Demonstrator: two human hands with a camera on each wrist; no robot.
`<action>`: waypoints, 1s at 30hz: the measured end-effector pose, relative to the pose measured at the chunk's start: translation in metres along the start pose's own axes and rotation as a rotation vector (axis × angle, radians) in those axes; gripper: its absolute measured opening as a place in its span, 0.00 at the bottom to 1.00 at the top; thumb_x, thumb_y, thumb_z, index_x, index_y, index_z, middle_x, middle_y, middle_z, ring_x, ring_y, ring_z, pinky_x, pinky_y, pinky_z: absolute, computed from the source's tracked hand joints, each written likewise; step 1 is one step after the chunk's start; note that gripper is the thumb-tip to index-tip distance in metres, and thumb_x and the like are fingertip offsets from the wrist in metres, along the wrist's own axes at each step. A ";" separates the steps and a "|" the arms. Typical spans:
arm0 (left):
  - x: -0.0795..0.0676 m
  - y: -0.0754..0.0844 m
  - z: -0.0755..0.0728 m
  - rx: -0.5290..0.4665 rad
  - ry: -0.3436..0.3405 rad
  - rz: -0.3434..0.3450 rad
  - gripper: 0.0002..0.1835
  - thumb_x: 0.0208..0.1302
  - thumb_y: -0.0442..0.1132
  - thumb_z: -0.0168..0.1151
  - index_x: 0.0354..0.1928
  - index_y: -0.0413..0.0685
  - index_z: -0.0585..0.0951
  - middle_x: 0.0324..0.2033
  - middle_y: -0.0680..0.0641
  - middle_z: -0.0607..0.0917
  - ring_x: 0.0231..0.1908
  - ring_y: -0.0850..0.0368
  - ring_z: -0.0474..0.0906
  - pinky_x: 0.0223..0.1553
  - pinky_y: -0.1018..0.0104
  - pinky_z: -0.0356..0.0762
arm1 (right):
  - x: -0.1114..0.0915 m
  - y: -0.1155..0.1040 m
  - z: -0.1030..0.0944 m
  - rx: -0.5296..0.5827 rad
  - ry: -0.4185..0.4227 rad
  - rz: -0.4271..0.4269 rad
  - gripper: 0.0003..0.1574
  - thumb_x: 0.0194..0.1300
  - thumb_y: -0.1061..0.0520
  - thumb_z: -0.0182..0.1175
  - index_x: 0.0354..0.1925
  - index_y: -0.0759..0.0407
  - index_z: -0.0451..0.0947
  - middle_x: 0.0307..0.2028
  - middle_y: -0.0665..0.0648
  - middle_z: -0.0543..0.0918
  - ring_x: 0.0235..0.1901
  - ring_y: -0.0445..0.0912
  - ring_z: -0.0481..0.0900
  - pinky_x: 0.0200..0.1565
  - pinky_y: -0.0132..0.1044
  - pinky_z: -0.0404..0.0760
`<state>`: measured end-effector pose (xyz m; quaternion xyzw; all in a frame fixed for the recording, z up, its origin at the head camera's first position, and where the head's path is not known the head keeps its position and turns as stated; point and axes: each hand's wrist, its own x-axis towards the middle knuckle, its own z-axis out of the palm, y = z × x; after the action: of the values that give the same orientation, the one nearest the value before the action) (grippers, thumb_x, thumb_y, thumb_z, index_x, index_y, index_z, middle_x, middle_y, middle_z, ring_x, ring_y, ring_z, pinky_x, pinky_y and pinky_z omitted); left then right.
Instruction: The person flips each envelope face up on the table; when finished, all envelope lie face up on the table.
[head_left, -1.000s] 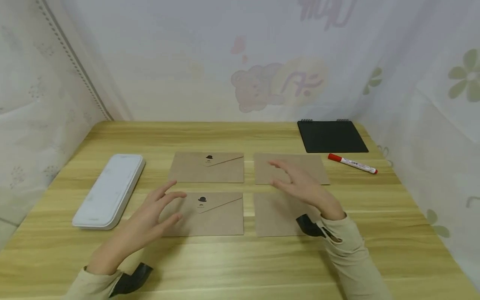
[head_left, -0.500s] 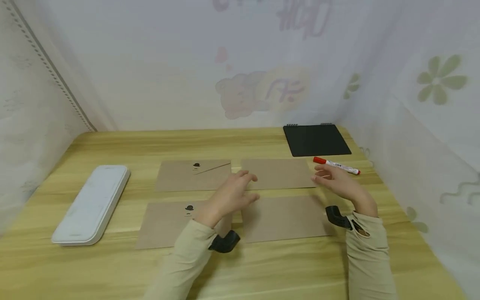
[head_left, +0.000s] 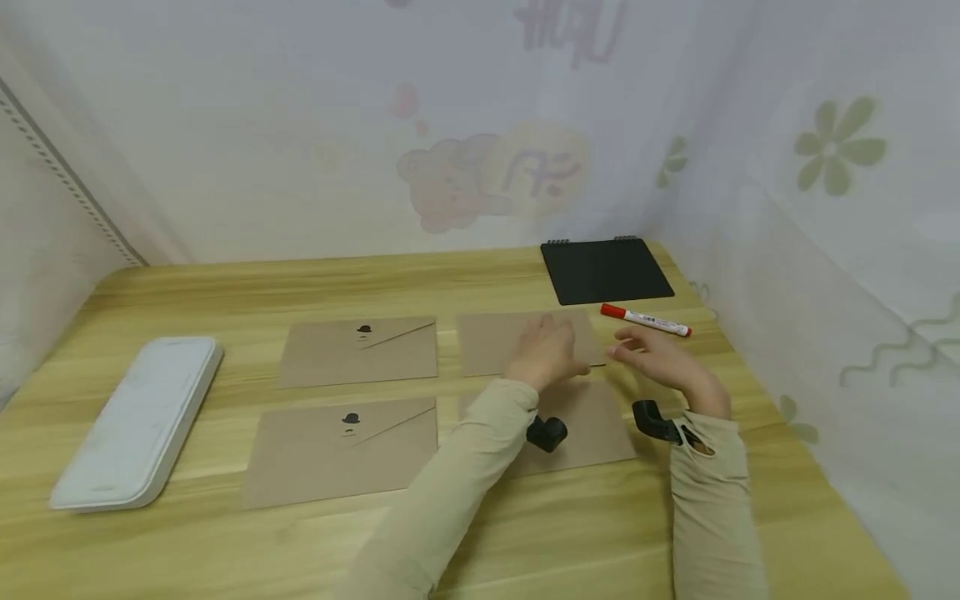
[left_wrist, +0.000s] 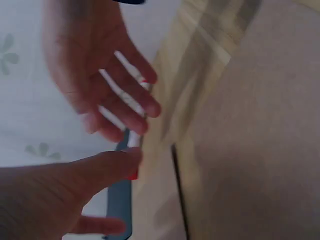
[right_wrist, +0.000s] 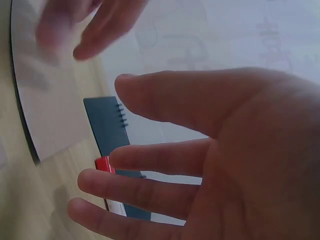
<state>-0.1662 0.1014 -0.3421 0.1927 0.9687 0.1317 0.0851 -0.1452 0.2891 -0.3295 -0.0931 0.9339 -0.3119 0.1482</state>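
Note:
Four kraft-paper envelopes, several in all, lie in two rows in the head view. Over the far right envelope [head_left: 483, 342] my left hand [head_left: 546, 352] hovers, its fingers relaxed and holding nothing. Its forearm crosses part of the near right envelope [head_left: 596, 425]. My right hand [head_left: 663, 362] is above the table just right of that far envelope, below the red-capped marker [head_left: 648, 321]. In the right wrist view, its fingers [right_wrist: 150, 157] are spread and hold nothing. The far left envelope [head_left: 322, 354] and near left envelope [head_left: 307, 458] show flaps with a printed hat.
A black spiral notebook [head_left: 607, 271] lies at the back right of the wooden table [head_left: 262, 550]. The white oblong case [head_left: 135, 425] is at the left. Patterned white cloth [head_left: 285, 150] rises behind and beside the table.
My left hand has moved right from the near left envelope to the far right one. My right hand has shifted right, off the far right envelope. The head view has turned rightward.

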 end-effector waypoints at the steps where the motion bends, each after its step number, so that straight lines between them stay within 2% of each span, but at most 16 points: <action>1: 0.005 0.006 0.003 0.022 0.009 -0.037 0.35 0.54 0.63 0.61 0.57 0.47 0.72 0.52 0.43 0.72 0.55 0.49 0.64 0.51 0.58 0.68 | -0.001 0.000 0.000 0.001 -0.003 0.006 0.36 0.70 0.47 0.50 0.62 0.74 0.60 0.54 0.75 0.71 0.55 0.65 0.68 0.53 0.58 0.67; 4: 0.018 0.020 0.015 0.080 0.035 -0.144 0.43 0.50 0.72 0.56 0.61 0.49 0.69 0.58 0.41 0.68 0.58 0.46 0.61 0.49 0.54 0.68 | -0.003 0.000 -0.001 0.007 -0.006 0.024 0.36 0.70 0.46 0.49 0.63 0.74 0.60 0.55 0.75 0.70 0.54 0.65 0.69 0.53 0.59 0.66; 8: 0.029 0.029 0.030 0.054 0.037 -0.251 0.53 0.45 0.79 0.48 0.65 0.48 0.63 0.62 0.37 0.63 0.61 0.38 0.57 0.52 0.43 0.63 | -0.007 0.003 0.002 0.051 -0.002 0.028 0.35 0.71 0.48 0.49 0.63 0.74 0.59 0.55 0.75 0.71 0.54 0.65 0.69 0.53 0.57 0.67; 11: 0.031 0.029 0.040 0.067 0.053 -0.294 0.58 0.44 0.82 0.41 0.67 0.45 0.59 0.62 0.36 0.64 0.61 0.34 0.58 0.51 0.37 0.63 | -0.010 0.003 0.005 0.088 -0.002 0.021 0.35 0.71 0.49 0.49 0.63 0.75 0.59 0.55 0.74 0.71 0.54 0.64 0.70 0.53 0.55 0.68; 13: 0.032 0.029 0.044 0.099 0.080 -0.312 0.58 0.44 0.82 0.41 0.68 0.44 0.57 0.62 0.36 0.65 0.60 0.34 0.58 0.49 0.36 0.65 | -0.010 0.003 0.007 0.089 0.003 0.013 0.35 0.71 0.49 0.49 0.63 0.75 0.59 0.54 0.74 0.71 0.54 0.63 0.70 0.53 0.55 0.69; 16: 0.035 0.032 0.044 0.145 0.096 -0.348 0.56 0.48 0.79 0.44 0.70 0.45 0.55 0.62 0.37 0.64 0.60 0.34 0.58 0.48 0.36 0.66 | -0.007 0.002 0.008 0.103 0.012 0.008 0.35 0.70 0.48 0.50 0.63 0.73 0.60 0.54 0.73 0.72 0.54 0.62 0.71 0.53 0.54 0.69; 21: 0.042 0.035 0.043 0.133 0.058 -0.409 0.50 0.54 0.72 0.50 0.69 0.47 0.54 0.63 0.37 0.61 0.61 0.33 0.56 0.49 0.35 0.66 | 0.000 -0.001 0.010 0.135 0.009 -0.020 0.33 0.70 0.50 0.52 0.63 0.72 0.62 0.54 0.70 0.73 0.53 0.60 0.72 0.52 0.53 0.70; 26: 0.046 0.031 0.041 0.027 0.048 -0.419 0.44 0.55 0.70 0.53 0.66 0.54 0.55 0.62 0.34 0.60 0.61 0.29 0.54 0.49 0.31 0.63 | 0.003 -0.001 0.012 0.149 0.000 -0.025 0.34 0.70 0.49 0.51 0.62 0.72 0.61 0.54 0.70 0.73 0.53 0.60 0.72 0.52 0.52 0.70; 30: 0.046 0.024 0.036 -0.106 0.035 -0.358 0.35 0.63 0.63 0.50 0.68 0.64 0.52 0.62 0.30 0.58 0.61 0.26 0.50 0.49 0.27 0.58 | 0.001 0.001 0.009 0.184 0.003 -0.002 0.35 0.70 0.49 0.51 0.63 0.73 0.59 0.53 0.72 0.73 0.53 0.61 0.73 0.53 0.54 0.69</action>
<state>-0.1918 0.1491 -0.3744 0.0103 0.9805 0.1686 0.1001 -0.1431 0.2845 -0.3371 -0.0794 0.9013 -0.3968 0.1543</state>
